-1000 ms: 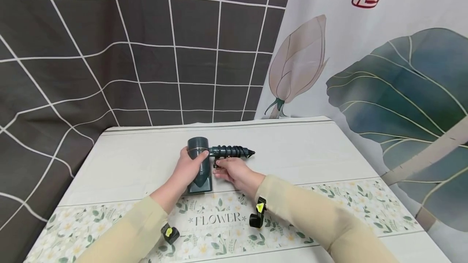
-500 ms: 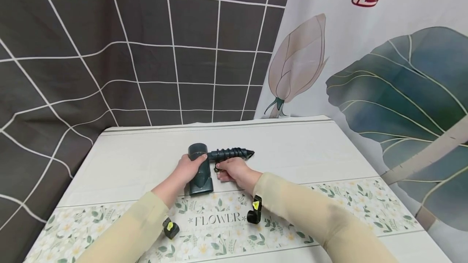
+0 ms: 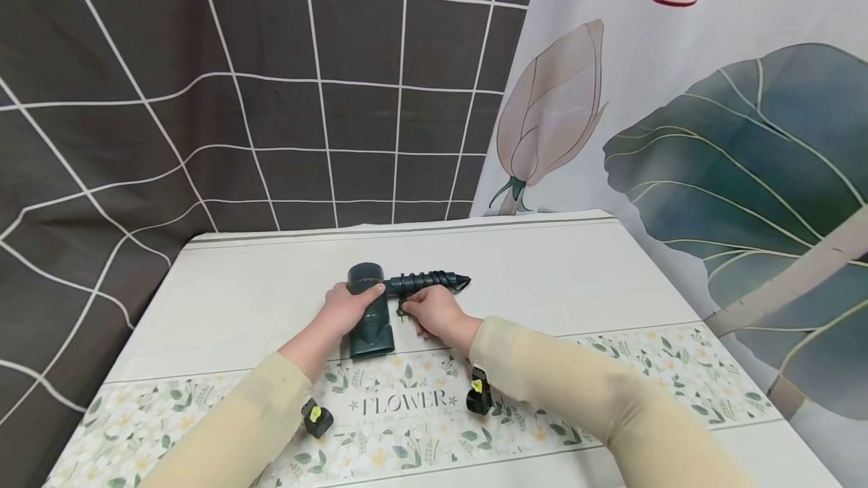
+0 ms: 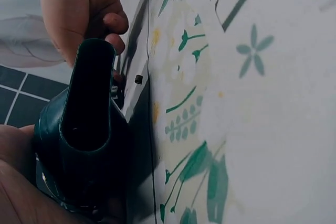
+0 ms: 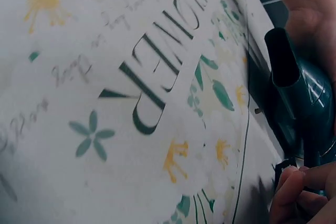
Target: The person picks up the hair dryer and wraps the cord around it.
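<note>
A dark green hair dryer (image 3: 370, 331) lies on the table in the head view, its flat nozzle towards me. Black cord is wound round its handle (image 3: 423, 282), which points right. My left hand (image 3: 342, 309) grips the barrel, thumb on top. Just below the handle, my right hand (image 3: 439, 313) pinches a small black piece (image 3: 401, 308) by the cord; its exact kind is unclear. The left wrist view looks into the nozzle opening (image 4: 89, 98), with the right hand (image 4: 86, 14) beyond. In the right wrist view, curled fingertips hold the black piece (image 5: 285, 167).
A white cloth with a flower band and the word FLOWER (image 3: 407, 404) covers the table. A dark grid curtain (image 3: 271, 119) hangs behind, with a white leaf-print curtain (image 3: 563, 172) at the right. A tiny dark stub (image 4: 138, 79) shows near the nozzle.
The hair dryer has tipped slightly, its nozzle opening turning more towards me. My right hand's fingers have drawn in more around the black piece; my left hand keeps its grip.
</note>
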Tool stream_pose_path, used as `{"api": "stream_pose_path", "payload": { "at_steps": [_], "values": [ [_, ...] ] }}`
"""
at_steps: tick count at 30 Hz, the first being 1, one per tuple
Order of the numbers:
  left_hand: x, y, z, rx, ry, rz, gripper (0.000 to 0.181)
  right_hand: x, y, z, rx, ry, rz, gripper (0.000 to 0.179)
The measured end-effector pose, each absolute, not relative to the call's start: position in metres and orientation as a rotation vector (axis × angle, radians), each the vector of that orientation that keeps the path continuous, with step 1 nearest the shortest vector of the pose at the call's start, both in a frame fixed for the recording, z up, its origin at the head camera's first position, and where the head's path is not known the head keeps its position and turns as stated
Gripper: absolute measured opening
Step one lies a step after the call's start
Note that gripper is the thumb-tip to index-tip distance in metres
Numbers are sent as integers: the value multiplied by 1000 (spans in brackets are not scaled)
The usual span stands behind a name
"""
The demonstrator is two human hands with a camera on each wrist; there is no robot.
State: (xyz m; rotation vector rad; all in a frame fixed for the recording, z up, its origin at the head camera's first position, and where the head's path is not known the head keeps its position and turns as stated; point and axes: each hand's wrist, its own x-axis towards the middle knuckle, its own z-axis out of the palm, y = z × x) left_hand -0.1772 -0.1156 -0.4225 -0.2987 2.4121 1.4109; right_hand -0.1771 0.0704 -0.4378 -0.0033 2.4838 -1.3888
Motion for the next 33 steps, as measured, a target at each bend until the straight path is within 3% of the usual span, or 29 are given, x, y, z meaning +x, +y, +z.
{"api": "stream_pose_path", "payload": {
  "at_steps": [11, 33],
  "values": [
    [-180, -114, -424, -304, 2423, 1433, 98, -177, 83, -437, -60, 2520, -1332, 18],
    [-168, -146, -406, -131, 2452, 1362, 86, -172, 131, -411, -116, 2576, -1420, 26]
  ]
}}
